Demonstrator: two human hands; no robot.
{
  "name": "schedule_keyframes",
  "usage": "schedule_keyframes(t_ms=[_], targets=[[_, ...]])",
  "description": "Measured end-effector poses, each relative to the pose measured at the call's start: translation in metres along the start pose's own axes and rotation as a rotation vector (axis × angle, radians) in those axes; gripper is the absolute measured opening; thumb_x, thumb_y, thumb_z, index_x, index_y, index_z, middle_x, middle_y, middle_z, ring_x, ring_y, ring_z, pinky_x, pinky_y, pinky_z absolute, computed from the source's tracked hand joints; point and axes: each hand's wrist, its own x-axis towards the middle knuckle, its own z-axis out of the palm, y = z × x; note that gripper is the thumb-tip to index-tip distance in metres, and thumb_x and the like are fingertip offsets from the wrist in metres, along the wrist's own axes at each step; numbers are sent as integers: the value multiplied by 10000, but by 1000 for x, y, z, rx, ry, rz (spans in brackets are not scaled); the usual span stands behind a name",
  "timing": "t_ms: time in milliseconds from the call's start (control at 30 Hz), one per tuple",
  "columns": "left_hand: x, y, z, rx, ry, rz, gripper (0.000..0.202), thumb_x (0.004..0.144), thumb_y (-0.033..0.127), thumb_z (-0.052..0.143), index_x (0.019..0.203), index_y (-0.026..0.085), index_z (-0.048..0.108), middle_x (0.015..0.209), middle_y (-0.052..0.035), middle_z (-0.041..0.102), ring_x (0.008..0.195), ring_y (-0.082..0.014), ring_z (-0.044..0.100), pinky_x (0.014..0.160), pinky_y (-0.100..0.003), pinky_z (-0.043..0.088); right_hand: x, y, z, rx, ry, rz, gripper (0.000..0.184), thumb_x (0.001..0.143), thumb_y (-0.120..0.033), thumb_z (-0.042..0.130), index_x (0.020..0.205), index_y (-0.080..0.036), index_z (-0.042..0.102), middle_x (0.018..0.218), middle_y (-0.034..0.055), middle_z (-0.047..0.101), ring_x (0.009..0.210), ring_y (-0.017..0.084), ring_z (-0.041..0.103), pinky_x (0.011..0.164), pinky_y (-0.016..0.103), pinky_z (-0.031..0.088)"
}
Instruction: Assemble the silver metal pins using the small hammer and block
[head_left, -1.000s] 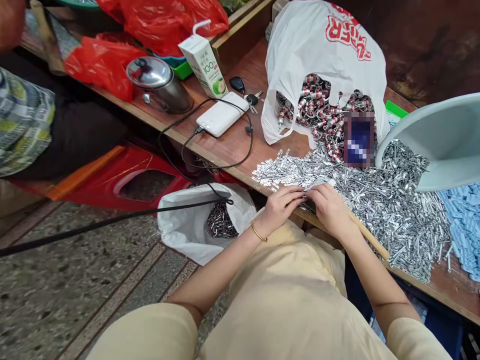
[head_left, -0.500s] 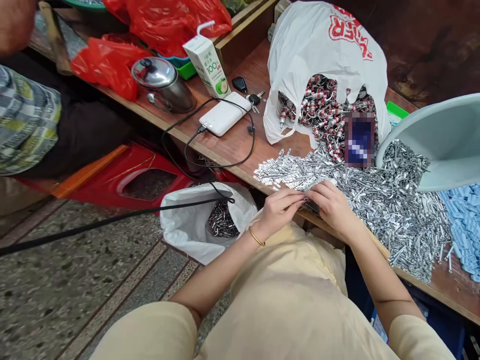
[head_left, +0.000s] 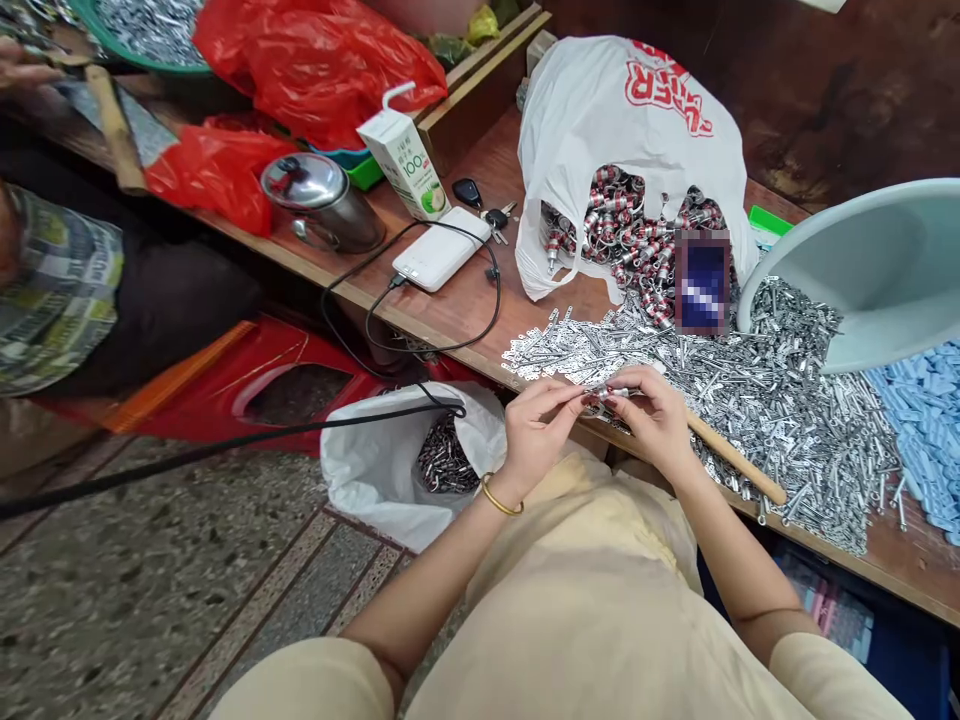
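Note:
In front of my body, a small red-and-silver metal piece [head_left: 602, 393] is pinched between both hands at the table's front edge. My left hand [head_left: 541, 420], with a bangle at its wrist, closes thumb and fingers on the near end. The other end sits in the closed fingertips of my right hand [head_left: 654, 415]. Just beyond them spreads a heap of thin silver metal strips [head_left: 787, 430]. A wooden stick [head_left: 739, 458] lies beside my right wrist. Similar red-and-silver pieces [head_left: 626, 225] spill from a white plastic bag [head_left: 600, 110].
A grey-green basin [head_left: 885, 270] lies tipped at right, near light-blue pieces [head_left: 926, 430]. At left are a power bank [head_left: 442, 248] with a cable, keys [head_left: 496, 218], a drink carton [head_left: 405, 160] and a metal mug [head_left: 330, 205]. Below stands an open white sack [head_left: 375, 480]. Another person's hand [head_left: 22, 68] is at far left.
Both hands have opened out a little, so the red-and-silver piece between them now shows. The view has shifted slightly, and more of the wooden stick is visible.

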Motion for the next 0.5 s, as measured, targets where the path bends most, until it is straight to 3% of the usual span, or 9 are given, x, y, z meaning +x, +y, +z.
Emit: schedule_keyframes(t_ms=[133, 267, 500], targets=[[11, 7, -13, 143, -132, 181, 127, 928, 184, 683, 965, 199, 803, 790, -28, 724, 735, -120, 649, 683, -247, 521, 4, -12, -16, -77, -115, -72, 161, 964, -311, 638, 1105, -265, 700, 1097, 67, 687, 1002, 200, 656, 776, 343, 603], [18, 11, -18, 218, -193, 345, 140, 940, 146, 655, 971, 194, 782, 789, -25, 723, 723, -117, 638, 686, -254, 510, 7, -18, -24, -47, -174, -100, 152, 973, -307, 637, 1099, -268, 712, 1095, 59, 686, 1032, 198, 651, 793, 333, 594], [22, 13, -21, 170, -230, 445, 185, 937, 119, 655, 1036, 225, 771, 811, -16, 739, 780, -126, 671, 725, -267, 530, 4, -28, -28, 1, -190, -81, 121, 950, -332, 682, 1045, -268, 722, 1033, 49, 687, 989, 191, 647, 744, 303, 565]])
